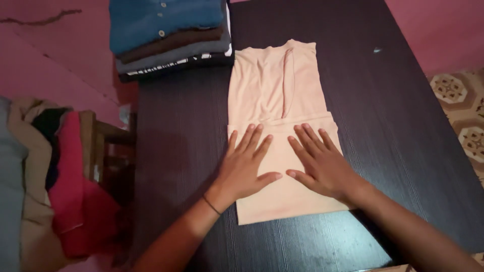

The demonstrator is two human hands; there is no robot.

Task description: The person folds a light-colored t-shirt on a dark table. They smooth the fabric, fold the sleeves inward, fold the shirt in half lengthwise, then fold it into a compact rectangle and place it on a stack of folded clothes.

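A pale peach sleeveless top (275, 83) lies partly folded on a dark wooden table (393, 126), its lower part doubled up over the middle. My left hand (245, 166) rests flat on the folded part, fingers spread, with a thin dark band at the wrist. My right hand (320, 161) lies flat beside it on the same fold, fingers apart. Both palms press on the cloth and hold nothing.
A stack of folded clothes (169, 35), blue buttoned garment on top, sits at the table's far left corner. A heap of unfolded clothes (55, 186), red and beige, lies over a wooden chair to the left. Pink floor and patterned tiles (461, 111) surround the table.
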